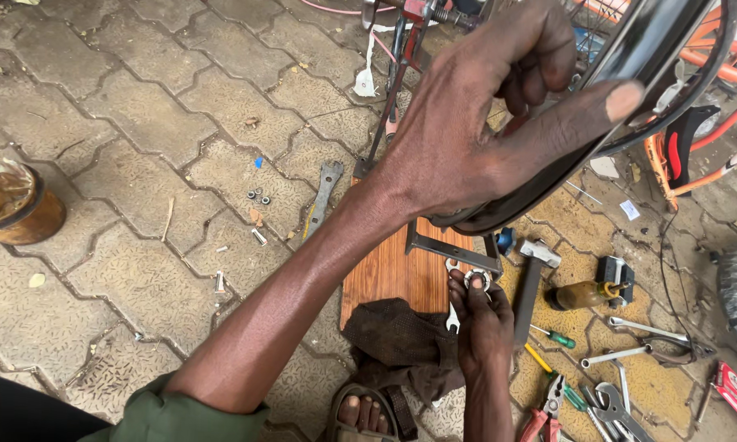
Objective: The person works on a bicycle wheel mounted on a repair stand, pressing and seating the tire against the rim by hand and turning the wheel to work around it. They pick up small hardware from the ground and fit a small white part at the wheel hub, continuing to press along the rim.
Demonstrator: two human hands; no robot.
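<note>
While my left hand (483,123) clenched the stiff, light-looking black rim (630,74) at its edge, high over the paving, my right hand (479,315) pinched a small, likely slippery metal nut (476,281) above the board (393,270).

We see grey interlocking pavers (139,106) w/ zigzag joints. Below left hand (475,123): orange-brown wood-grain board (393,270), dark brown rag (397,336). By right hand (483,319): silver nut (477,280), amber bottle (581,295), green-handled screwdriver (552,336), red pliers (544,417). Black tyre (630,74) at left hand.
</note>
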